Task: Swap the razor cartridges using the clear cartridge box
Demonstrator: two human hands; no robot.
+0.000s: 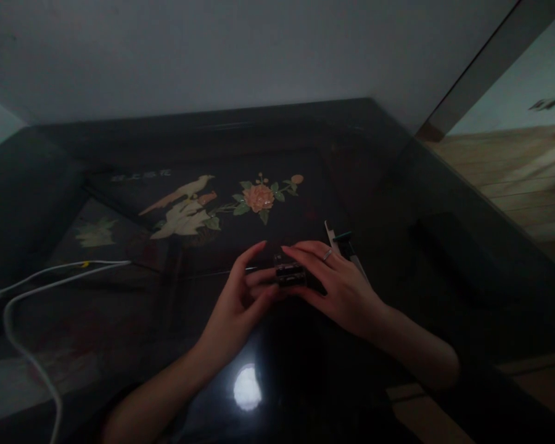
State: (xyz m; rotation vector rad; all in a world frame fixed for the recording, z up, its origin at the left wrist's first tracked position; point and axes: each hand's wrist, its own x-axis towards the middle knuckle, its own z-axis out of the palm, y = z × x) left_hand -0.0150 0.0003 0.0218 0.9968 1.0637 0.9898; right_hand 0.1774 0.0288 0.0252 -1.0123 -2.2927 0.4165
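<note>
Between my two hands is a small dark box-like object (290,272) with pale markings; the dim light hides its exact kind. My left hand (247,287) grips its left side, thumb below and fingers behind, with the index finger raised. From the right, my right hand (335,277), with a ring on one finger, closes its fingertips on the same object. Just beyond the right hand lies a flat pale-edged item (329,233) with a green-tipped piece (343,237) on it, partly hidden by that hand.
The glossy dark tabletop (370,185) bears a bird-and-flower picture (259,198). White cables (23,351) run along the left. A black oblong case (462,256) lies at the right. A pale wall (203,61) stands behind the table, and a wooden floor (527,166) shows beyond its right edge.
</note>
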